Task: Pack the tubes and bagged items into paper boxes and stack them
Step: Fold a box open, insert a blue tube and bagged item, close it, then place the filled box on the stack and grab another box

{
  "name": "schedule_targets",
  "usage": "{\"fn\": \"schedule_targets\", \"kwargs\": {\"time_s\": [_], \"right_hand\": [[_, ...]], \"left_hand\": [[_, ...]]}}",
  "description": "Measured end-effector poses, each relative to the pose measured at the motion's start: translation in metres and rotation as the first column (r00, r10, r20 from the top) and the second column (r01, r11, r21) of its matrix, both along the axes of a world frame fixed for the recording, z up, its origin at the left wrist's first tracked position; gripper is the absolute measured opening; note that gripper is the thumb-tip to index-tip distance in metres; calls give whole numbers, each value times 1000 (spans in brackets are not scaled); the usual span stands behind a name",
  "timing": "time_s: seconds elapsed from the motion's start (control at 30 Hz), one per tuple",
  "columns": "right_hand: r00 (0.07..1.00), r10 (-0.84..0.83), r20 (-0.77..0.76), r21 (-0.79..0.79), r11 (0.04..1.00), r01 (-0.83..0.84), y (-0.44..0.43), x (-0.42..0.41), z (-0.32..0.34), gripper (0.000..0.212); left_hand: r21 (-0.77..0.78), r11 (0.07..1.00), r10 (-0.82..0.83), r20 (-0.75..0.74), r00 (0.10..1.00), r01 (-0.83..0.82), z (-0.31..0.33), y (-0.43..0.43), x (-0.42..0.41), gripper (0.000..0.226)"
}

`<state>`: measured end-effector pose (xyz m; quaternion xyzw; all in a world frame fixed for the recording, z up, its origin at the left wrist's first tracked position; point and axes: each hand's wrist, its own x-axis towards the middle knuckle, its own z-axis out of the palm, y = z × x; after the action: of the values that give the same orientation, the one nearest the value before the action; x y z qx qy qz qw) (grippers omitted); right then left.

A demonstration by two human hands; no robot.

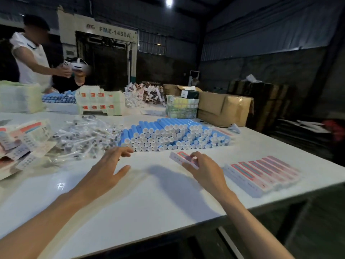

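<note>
Grip, right: my right hand (205,171) is clamped on one pink-and-white paper box (177,157), fingers curled over its top face, just above the tabletop (130,206). Grip, left: my left hand (109,165) holds nothing, fingers spread and relaxed.

1. Tabletop: white, glossy, carries all that follows.
2. Tubes (173,135): blue with white caps, a stepped stack straight ahead of both hands. Caps face me and the long axes run away from me. The stack's near left corner lies just beyond my left fingertips, so I judge the left hand the nearer one for a pick. A tube would draw out toward me, cap first.
3. Bagged items (85,137): loose heap of clear bags, right beside the stack's left end, ahead and left of my left hand.
4. Flat box blanks (24,141): fanned pile, far left.
5. Finished boxes (261,173): one row, side by side, to the right of my right hand; packed, by my judgement.
6. Held box: long axis slants away to the left, far end toward the tubes.

Not made out: whether the held box is open or already filled; my right thumb, hidden; print on every box; what the bags contain.
</note>
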<state>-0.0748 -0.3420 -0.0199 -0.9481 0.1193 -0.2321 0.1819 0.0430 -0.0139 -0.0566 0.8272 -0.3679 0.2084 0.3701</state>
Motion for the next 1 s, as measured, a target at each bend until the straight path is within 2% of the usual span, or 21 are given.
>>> {"fn": "schedule_targets", "kwargs": {"time_s": [0.13,0.23,0.3,0.6,0.77,0.9,0.93,1.0], "right_hand": [[961,-276,-27,-244,934,262,-58,-34,-21,44],[886,-464,-10,-434,800,414,-74,-49,-31,44],[859,-512,6,-507,739,444,-74,-53,-31,46],[855,-519,1,-480,750,456,-70,-60,-31,46],[842,-539,17,-481,734,479,-67,-61,-31,42],[836,-548,40,-529,698,483,-56,-57,-21,49],[860,-508,56,-505,728,463,-47,-52,-15,51],[933,-348,91,-397,846,355,-21,-34,-3,48]], "left_hand": [[39,999,3,41,999,-4,3,0,-5,41],[43,999,13,44,999,-15,5,-1,-9,38],[57,998,9,50,999,-12,5,0,-9,38],[93,996,-6,12,1000,5,4,9,-5,40],[95,995,-4,-19,1000,6,5,10,-8,38],[101,995,8,-21,1000,-6,9,9,-11,35],[107,994,17,-24,1000,-14,11,8,-12,33],[121,992,46,-33,998,-42,14,7,-16,25]]}}
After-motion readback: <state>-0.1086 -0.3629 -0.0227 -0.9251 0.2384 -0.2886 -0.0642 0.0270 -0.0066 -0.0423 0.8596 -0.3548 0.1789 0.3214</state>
